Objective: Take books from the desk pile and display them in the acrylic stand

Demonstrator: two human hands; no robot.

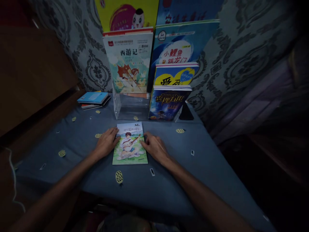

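A thin picture-covered book [130, 146] lies on the blue tablecloth, its cover showing a figure with a guitar on grass. My left hand [107, 140] grips its left edge, thumb on the cover and fingers along the side. On the opposite edge, my right hand [155, 145] holds it with thumb on the cover and fingers curled beside it. Just behind the book stands a clear acrylic book rack [131, 111] with an unfilled lower left tier. A white-and-green book [127, 64] stands above that tier, and dark blue books [167, 103] fill the lower right one.
Taller books, one yellow [127, 13] and one teal [183, 42], stand higher in the rack. A small stack of books [93, 98] lies at the back left. A dark flat object [186, 112] lies right of the rack. Patterned curtain [96, 69] hangs behind the table.
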